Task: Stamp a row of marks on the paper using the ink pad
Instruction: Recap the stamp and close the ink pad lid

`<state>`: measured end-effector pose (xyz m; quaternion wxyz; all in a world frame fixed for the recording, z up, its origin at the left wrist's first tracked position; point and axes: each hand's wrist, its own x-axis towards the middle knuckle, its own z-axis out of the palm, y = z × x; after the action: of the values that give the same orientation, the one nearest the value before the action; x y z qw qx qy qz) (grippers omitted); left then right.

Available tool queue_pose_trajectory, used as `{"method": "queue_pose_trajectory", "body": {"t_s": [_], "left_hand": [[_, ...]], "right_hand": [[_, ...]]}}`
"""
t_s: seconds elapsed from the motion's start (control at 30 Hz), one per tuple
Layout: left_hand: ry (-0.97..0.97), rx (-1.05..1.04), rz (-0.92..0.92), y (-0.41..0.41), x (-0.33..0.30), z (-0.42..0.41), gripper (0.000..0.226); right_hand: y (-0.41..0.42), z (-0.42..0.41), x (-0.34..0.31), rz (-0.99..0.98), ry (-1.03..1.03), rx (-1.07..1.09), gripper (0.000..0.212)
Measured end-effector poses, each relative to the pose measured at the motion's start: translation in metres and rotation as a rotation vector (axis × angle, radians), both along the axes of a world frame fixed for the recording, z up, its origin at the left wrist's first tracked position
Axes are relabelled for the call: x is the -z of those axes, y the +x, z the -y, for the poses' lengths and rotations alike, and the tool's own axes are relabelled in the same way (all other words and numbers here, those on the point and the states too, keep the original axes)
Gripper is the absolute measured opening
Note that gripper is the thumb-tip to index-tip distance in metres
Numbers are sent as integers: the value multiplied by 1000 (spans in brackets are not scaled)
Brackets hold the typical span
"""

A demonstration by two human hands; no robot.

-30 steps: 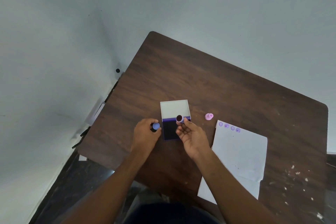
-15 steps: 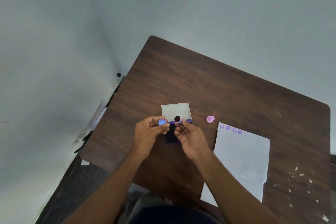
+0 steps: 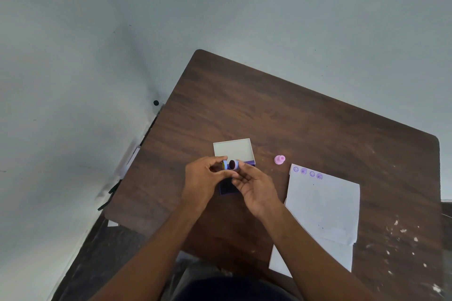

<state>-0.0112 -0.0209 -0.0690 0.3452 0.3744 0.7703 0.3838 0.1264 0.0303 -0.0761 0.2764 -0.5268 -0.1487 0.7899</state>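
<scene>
My left hand (image 3: 203, 179) pinches a small blue cap (image 3: 224, 164) and holds it against the dark inked face of a small round stamp (image 3: 232, 164), which my right hand (image 3: 254, 186) pinches between thumb and fingers. Both hands hover over the open ink pad (image 3: 228, 189), whose pale lid (image 3: 233, 149) lies flipped back. To the right lies white paper (image 3: 322, 205) with a row of several purple marks (image 3: 307, 173) along its top edge.
A pink stamp (image 3: 279, 159) stands on the dark wooden table (image 3: 269, 110) between the ink pad and the paper. White flecks dot the table's right front part. Grey walls and a floor corner lie to the left.
My left hand has brought the blue cap rightward from beside the pad up to the stamp in my right hand. The two pieces now meet.
</scene>
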Motion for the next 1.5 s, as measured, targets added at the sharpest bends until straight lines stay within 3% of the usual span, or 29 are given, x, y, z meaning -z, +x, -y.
{"method": "queue_pose_trajectory", "body": {"t_s": [0.6,1.1,1.37,1.5], "left_hand": [[-28,105,-170,7,-1,-10,57],[74,145,-55,9,-9,-21,49],[23,169,0,15,-3,-22,67],[-19,162,4,20,0,-24,81]], "right_hand": [[-1,1,2,24,20,-7,26],[5,-10,-1,-180,-101,31,31],[17,-11,2,-101,-91,35,24],[35,-25,1,133,65,53,17]]}}
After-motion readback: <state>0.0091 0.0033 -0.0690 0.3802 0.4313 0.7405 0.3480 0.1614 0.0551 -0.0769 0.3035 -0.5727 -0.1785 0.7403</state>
